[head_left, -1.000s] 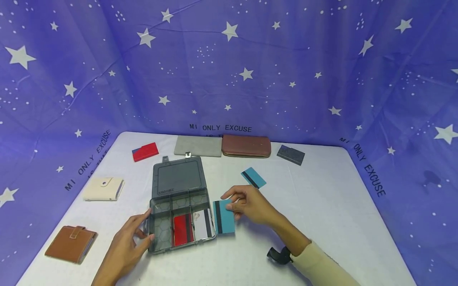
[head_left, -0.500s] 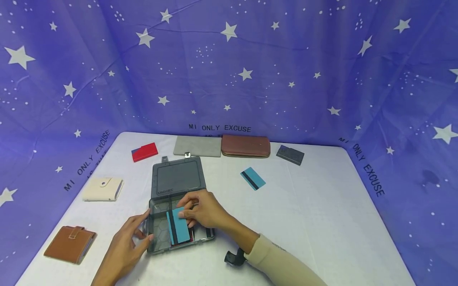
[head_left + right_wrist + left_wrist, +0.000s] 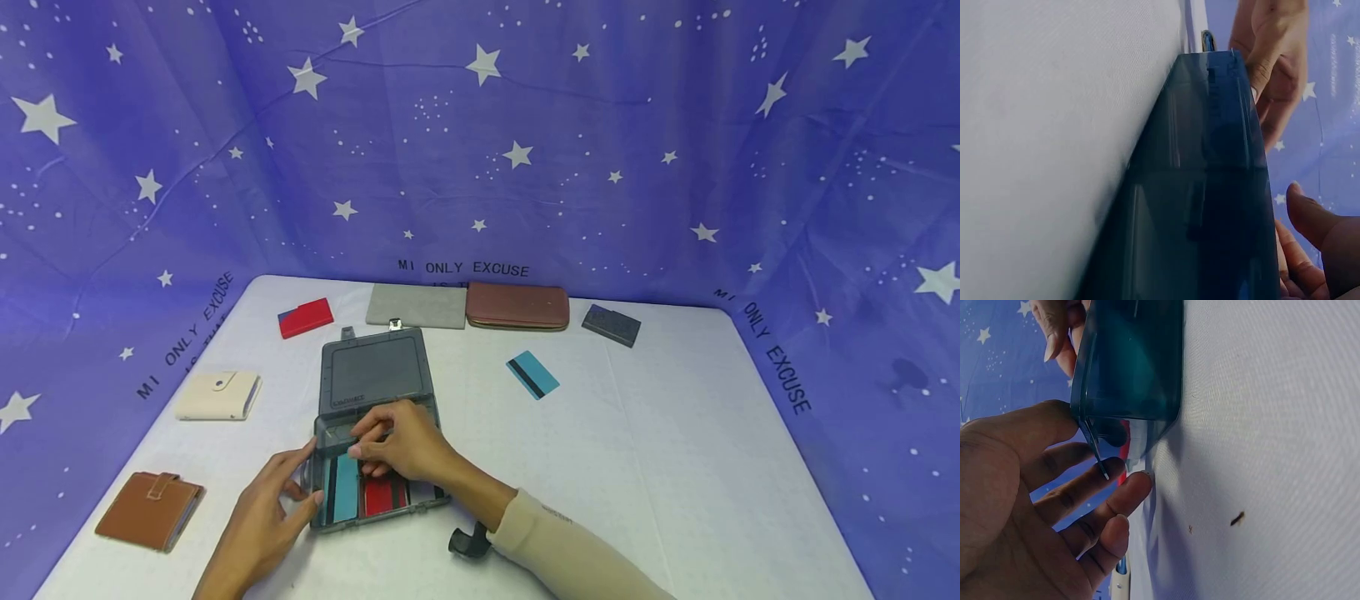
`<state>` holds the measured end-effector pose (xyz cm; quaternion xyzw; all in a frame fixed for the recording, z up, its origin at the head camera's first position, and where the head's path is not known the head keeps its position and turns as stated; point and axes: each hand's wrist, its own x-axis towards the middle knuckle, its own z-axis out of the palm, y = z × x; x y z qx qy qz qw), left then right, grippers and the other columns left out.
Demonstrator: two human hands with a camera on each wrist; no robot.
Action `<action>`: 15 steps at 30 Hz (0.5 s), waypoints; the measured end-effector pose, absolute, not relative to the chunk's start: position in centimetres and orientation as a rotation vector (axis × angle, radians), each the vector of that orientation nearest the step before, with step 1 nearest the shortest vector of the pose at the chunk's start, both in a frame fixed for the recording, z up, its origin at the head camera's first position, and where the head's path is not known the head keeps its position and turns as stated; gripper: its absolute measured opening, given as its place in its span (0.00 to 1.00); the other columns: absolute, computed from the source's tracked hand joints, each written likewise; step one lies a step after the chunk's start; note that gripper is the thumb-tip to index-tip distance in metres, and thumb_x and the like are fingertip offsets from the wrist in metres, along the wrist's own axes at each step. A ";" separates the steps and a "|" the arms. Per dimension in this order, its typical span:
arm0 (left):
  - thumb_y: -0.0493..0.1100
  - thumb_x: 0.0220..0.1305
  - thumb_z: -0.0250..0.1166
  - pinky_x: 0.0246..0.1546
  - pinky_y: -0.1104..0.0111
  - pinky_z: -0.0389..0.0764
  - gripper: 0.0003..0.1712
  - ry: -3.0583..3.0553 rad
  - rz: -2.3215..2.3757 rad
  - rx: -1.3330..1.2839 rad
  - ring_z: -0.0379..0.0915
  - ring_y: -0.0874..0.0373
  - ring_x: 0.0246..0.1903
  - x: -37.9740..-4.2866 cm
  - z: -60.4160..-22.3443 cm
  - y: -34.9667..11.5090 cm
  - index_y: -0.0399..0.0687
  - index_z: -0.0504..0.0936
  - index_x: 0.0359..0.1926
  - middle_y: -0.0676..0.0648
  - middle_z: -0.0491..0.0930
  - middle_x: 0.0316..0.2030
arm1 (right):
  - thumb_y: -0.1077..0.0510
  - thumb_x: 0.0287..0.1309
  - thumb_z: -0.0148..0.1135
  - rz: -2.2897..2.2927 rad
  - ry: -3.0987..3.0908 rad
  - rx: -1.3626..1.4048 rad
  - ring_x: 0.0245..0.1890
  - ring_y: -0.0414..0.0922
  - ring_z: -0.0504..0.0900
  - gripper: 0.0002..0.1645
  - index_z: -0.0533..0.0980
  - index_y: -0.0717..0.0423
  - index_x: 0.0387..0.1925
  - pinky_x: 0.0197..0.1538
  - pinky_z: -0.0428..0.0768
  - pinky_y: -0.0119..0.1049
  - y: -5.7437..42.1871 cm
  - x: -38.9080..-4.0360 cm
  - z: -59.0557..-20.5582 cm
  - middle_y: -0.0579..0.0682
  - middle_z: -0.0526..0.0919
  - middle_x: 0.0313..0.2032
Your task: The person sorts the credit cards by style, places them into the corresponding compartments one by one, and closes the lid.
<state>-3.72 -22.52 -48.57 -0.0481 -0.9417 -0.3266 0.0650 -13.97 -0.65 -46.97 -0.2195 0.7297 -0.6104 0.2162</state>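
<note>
A grey translucent compartment box (image 3: pixel 352 522) lies on the table, its lid (image 3: pixel 377 369) folded back. My left hand (image 3: pixel 262 512) steadies its left side, thumb and index fingertip on the rim, fingers relaxed. In the left wrist view, that thumb touches the box corner. A blue card (image 3: pixel 345 490) with a black stripe lies in the near left compartment. My right hand (image 3: pixel 405 442) is over the box, thumb tip right by that card's far edge. The right wrist view shows its thumb and fingers apart. A red card (image 3: pixel 378 497) fills the near middle compartment. A white card at near right is mostly hidden.
Another blue card (image 3: pixel 532 374) lies to the right of the box. Wallets and card holders surround it: brown (image 3: pixel 146 510), cream (image 3: pixel 217 395), red (image 3: pixel 307 318), grey (image 3: pixel 416 306), maroon (image 3: pixel 517 306) and dark grey (image 3: pixel 611 325). A purple starred curtain (image 3: pixel 480 150) hangs behind.
My right hand has carried the blue card leftward from beside the box, set it in the near left compartment and let it go. The left hand has stayed at the box's left side.
</note>
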 end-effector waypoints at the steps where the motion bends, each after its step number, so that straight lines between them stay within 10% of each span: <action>1: 0.39 0.57 0.73 0.21 0.74 0.70 0.41 -2.847 -0.983 -0.141 0.71 0.71 0.30 -3.7 -48.5 -22.5 0.50 0.68 0.72 0.48 0.75 0.58 | 0.59 0.55 0.73 -1.697 2.025 -0.604 0.24 0.49 0.88 0.16 0.83 0.59 0.45 0.29 0.86 0.44 -0.5 -14.0 -46.9 0.49 0.88 0.29; 15: 0.38 0.56 0.73 0.20 0.74 0.70 0.41 -2.821 -0.982 -0.166 0.70 0.72 0.28 -3.6 -48.6 -22.5 0.49 0.69 0.71 0.47 0.75 0.57 | 0.53 0.53 0.75 -1.640 2.364 -0.546 0.30 0.50 0.86 0.19 0.83 0.54 0.46 0.31 0.84 0.41 6.9 -17.9 -45.9 0.48 0.88 0.34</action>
